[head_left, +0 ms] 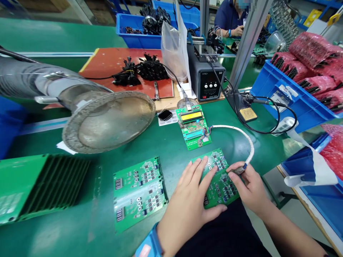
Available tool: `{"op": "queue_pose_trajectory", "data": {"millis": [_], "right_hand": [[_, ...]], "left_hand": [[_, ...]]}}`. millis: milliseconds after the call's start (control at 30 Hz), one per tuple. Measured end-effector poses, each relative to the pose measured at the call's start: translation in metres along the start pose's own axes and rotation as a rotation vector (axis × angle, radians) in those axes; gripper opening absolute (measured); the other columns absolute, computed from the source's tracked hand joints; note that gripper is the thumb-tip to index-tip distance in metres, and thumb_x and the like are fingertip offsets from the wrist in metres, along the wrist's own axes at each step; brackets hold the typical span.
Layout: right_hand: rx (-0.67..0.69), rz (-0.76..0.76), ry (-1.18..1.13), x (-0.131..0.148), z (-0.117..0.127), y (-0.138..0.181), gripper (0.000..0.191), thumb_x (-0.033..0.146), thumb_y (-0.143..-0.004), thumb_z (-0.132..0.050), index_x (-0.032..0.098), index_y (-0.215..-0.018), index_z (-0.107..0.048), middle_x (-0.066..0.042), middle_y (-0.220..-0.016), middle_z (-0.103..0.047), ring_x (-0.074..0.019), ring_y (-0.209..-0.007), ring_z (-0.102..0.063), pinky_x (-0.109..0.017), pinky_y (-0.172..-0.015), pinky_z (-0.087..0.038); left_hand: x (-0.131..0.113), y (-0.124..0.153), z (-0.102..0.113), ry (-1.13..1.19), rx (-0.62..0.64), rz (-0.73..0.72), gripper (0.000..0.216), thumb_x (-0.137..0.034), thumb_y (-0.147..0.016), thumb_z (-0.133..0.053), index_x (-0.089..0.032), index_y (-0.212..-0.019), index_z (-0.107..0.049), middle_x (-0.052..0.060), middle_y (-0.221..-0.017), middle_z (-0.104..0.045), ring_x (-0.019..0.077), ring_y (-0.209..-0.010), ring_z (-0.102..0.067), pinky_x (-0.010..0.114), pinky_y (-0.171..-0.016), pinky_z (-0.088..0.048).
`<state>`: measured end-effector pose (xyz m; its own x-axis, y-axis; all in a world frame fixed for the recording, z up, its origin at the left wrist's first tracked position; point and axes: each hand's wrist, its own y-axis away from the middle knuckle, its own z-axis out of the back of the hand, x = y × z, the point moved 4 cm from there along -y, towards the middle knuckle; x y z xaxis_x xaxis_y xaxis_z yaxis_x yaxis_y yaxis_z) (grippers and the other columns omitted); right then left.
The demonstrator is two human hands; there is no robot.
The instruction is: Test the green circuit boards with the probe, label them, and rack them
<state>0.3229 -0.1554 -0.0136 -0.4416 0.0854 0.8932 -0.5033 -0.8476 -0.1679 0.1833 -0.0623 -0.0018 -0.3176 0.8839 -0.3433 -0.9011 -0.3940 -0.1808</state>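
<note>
My left hand [189,200] lies flat, fingers spread, on a green circuit board panel [222,185] at the table's front edge, pressing it down. My right hand [248,185] pinches a small connector [239,169] at the end of a white sleeved cable [245,137] and holds it against the right side of that panel. The cable runs back to a green programmer board [194,128] with a lit yellow display [191,116]. A second green panel [139,192] lies to the left, untouched.
A metal fume-extractor funnel [107,119] hangs over the left of the green mat. A soldering station [207,80] and iron stand [246,112] sit behind. Blue bins [284,96] hold pink bags at right. Another person [232,18] works at the far bench.
</note>
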Motion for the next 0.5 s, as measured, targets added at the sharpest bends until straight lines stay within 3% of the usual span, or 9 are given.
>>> {"op": "queue_pose_trajectory", "data": {"millis": [233, 400, 500], "right_hand": [[-0.004, -0.017, -0.001, -0.0015, -0.0010, 0.0009, 0.007, 0.024, -0.091, -0.051, 0.022, -0.098, -0.054, -0.005, -0.092, -0.064, -0.0174, -0.086, -0.063, -0.029, -0.076, -0.051], [0.001, -0.022, -0.009, -0.0014, -0.0011, 0.0009, 0.007, 0.024, -0.091, -0.052, 0.022, -0.097, -0.053, -0.005, -0.092, -0.064, -0.0174, -0.086, -0.063, -0.030, -0.076, -0.051], [0.003, -0.028, -0.011, -0.0019, -0.0010, 0.0008, 0.006, 0.024, -0.090, -0.052, 0.022, -0.096, -0.053, -0.005, -0.091, -0.063, -0.0171, -0.085, -0.062, -0.029, -0.076, -0.051]], "left_hand": [[-0.0003, 0.0005, 0.0041, -0.031, 0.020, -0.009, 0.088, -0.056, -0.061, -0.076, -0.019, -0.135, -0.044, 0.018, -0.145, -0.039, 0.0411, -0.128, -0.040, 0.060, -0.100, -0.040], [-0.0013, -0.0028, 0.0079, -0.033, 0.045, 0.017, 0.096, -0.061, -0.054, -0.078, -0.019, -0.134, -0.045, 0.022, -0.145, -0.037, 0.0432, -0.125, -0.043, 0.059, -0.098, -0.041], [-0.0005, -0.0038, 0.0068, -0.020, 0.045, 0.031, 0.095, -0.059, -0.054, -0.079, -0.019, -0.133, -0.046, 0.025, -0.147, -0.031, 0.0453, -0.128, -0.039, 0.061, -0.096, -0.041]]}}
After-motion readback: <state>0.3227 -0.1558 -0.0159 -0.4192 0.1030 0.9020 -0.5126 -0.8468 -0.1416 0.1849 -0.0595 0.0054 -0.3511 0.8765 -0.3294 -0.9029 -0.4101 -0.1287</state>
